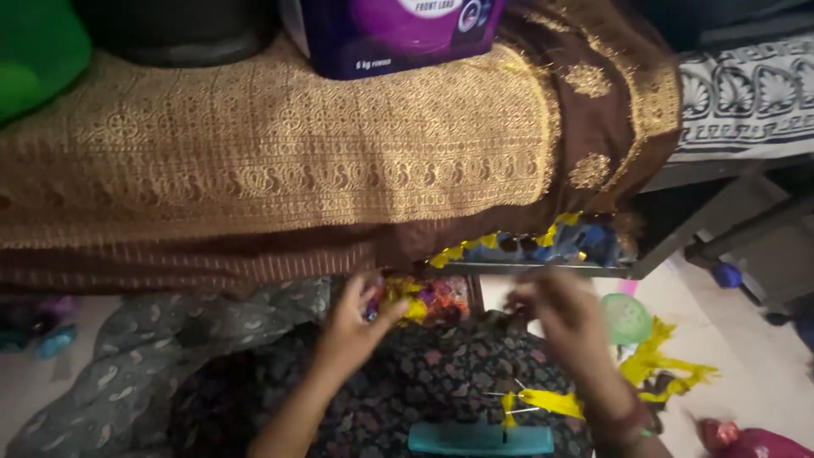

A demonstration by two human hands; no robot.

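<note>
Just below the centre of the frame, the left hand [354,326] has its fingers closed around a small bundle of yellow, orange and purple threads [417,298], which looks bright and tangled above the dark flowered cloth [441,382]. The right hand [566,318] is blurred right of centre, so I cannot tell how far open it is. A yellow tassel [543,401] lies below it, near a teal comb [480,440] at the bottom edge.

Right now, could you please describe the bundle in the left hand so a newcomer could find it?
Start at the gold-patterned brown cloth draped over the table. Just beneath its hanging edge, the left hand grips a crinkly yellow-and-purple bundle, the only multicoloured clump there, unlike the plain yellow strips on the floor.
</note>
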